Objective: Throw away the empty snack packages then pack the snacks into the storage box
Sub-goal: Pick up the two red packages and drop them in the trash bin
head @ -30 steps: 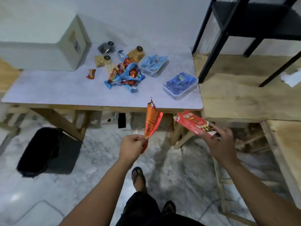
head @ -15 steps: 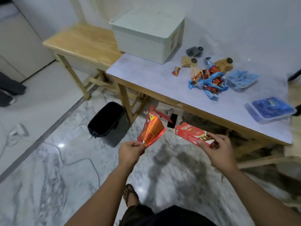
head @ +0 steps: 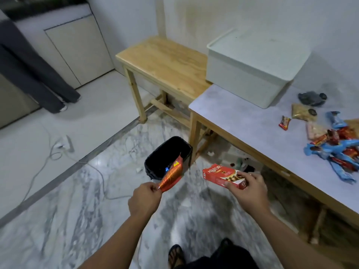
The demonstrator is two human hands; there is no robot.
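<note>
head view, past moment: turned left across the last second, so that table (head: 242, 121) slid to the right of the frame and black bin (head: 169, 158) moved from lower left to centre, just above the hands. left hand (head: 144, 199), lower centre: pinched one end of orange-red foil wrapper (head: 172, 176), fingers curled, same grip as a second before. wrapper's far end overlapped the bin's near rim in the picture; actual height above the opening not determinable. right hand (head: 250, 191), right of centre: gripped red astor box (head: 223, 176) by its near end, thumb on top; box carried right of the bin, apart from it. box empty or full: not determinable.

judged step: disposal approach nearly complete, release of the wrapper over the opening next, box likely after. nothing dropped yet.

white storage box (head: 250, 74), upper right, lid on, at the table's far-left corner, untouched. loose snacks (head: 334, 144) heaped at the right edge of the frame, still unpacked; packing stage not begun.
</note>
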